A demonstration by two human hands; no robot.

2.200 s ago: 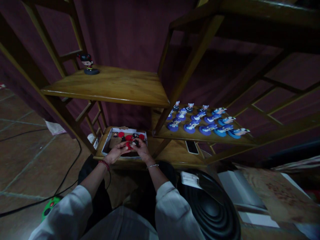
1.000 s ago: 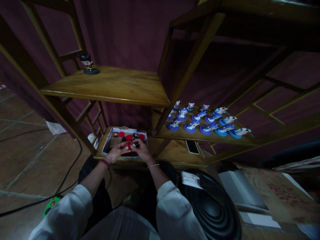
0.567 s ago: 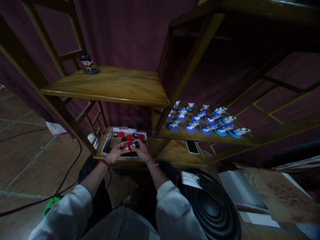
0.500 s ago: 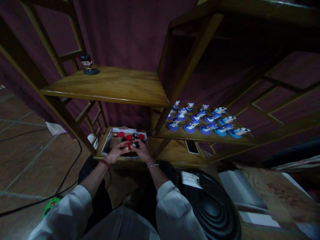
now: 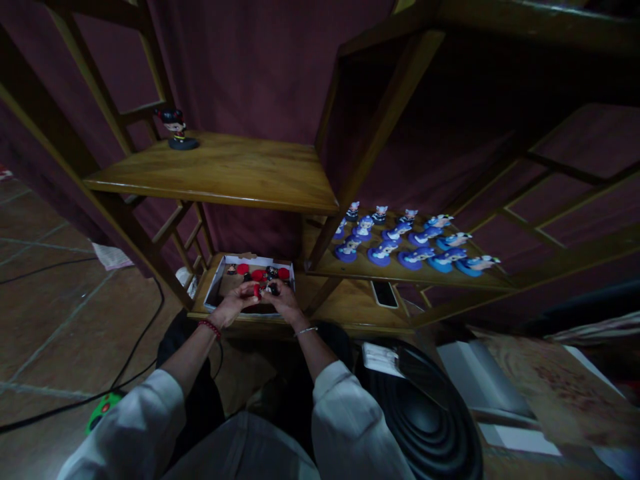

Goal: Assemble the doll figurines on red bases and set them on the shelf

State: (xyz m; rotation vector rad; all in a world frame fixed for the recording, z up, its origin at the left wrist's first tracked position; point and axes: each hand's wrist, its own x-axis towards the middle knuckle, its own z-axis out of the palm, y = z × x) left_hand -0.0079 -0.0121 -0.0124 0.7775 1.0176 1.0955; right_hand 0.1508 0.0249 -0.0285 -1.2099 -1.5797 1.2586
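Between my two hands is a small figurine (image 5: 266, 291) with a red base and dark hair, held over a shallow white box (image 5: 216, 288). My left hand (image 5: 237, 303) pinches it at the red base. The fingers of my right hand (image 5: 285, 302) close on its dark end. Inside the box lie several more figurines (image 5: 271, 273) with red bases, on their sides. On the upper shelf a dark-haired figurine (image 5: 175, 128) stands upright on a round dark base.
Rows of purple and blue figurines (image 5: 385, 252) stand on the right shelf (image 5: 345, 269). A phone (image 5: 384, 294) lies on the lower board. Wooden posts (image 5: 370, 133) frame the shelves. A black ribbed round object (image 5: 425, 420) is beside my right leg. A cable (image 5: 145, 340) crosses the floor.
The figurine has turned very slightly between my fingers. Both hands stay over the box, and the other things have not moved.
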